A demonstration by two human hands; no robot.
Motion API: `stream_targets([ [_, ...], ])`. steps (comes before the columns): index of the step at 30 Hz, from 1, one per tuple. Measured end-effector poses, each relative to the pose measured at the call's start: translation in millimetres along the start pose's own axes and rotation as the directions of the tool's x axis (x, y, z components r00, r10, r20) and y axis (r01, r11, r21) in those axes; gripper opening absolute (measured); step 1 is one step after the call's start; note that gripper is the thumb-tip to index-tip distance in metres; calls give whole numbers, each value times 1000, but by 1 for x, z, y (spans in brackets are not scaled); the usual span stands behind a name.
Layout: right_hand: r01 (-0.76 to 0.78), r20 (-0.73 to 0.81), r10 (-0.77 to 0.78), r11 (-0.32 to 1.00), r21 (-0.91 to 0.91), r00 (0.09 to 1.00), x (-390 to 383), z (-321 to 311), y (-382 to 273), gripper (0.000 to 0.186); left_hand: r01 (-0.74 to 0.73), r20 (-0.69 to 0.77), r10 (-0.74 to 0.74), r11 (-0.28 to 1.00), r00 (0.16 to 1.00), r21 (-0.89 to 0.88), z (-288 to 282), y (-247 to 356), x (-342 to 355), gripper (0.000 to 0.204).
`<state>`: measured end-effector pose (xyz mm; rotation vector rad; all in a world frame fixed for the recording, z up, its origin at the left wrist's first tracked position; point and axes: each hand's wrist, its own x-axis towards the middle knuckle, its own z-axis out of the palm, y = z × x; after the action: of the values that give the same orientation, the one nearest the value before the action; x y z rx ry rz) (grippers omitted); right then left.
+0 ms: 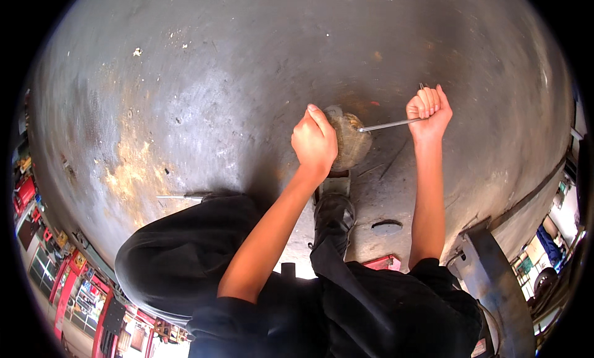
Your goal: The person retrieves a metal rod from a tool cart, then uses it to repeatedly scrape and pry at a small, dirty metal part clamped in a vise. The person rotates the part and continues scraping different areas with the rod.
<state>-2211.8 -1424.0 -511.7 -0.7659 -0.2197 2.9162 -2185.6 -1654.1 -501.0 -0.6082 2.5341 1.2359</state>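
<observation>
My right hand (pixel 429 114) is closed around a slim shiny metal rod (pixel 391 125). The rod slants left and slightly down, and its far tip meets a round, worn tan-and-grey piece (pixel 354 149) on the floor. A small dark end of something pokes out above the right fist. To the left, my left hand (pixel 314 138) is a closed fist, thumb on top, against or just over the left edge of the round piece. Its fingers curl out of sight, so what they grip cannot be made out.
My dark boot (pixel 334 213) is just below the round piece. A thin metal-shafted tool (pixel 182 196) lies by my bent left knee. On the stained grey floor (pixel 247 67) are a black curved piece (pixel 387 223) and a red object (pixel 383 263). A dark metal post (pixel 495 277) stands at right.
</observation>
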Motion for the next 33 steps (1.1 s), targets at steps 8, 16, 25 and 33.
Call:
stream_targets([
  [8, -19, 7, 19, 1000, 17, 1000, 3, 1, 3, 50, -5, -3, 5, 1000, 1000, 23, -2, -3, 0, 49],
  [16, 18, -52, -22, 997, -77, 998, -1, 1, 1, 50, -73, -47, 73, 997, 996, 4, 5, -6, 4, 53],
  [25, 45, -291, -323, 736, -676, 901, -65, -7, 11, 33, -57, -4, 57, 998, 998, 7, 2, -6, 6, 49],
  [33, 61, 114, -215, -239, -969, 970, -89, 4, -32, 26, -60, -15, 59, 998, 998, -28, 3, -8, 6, 47],
])
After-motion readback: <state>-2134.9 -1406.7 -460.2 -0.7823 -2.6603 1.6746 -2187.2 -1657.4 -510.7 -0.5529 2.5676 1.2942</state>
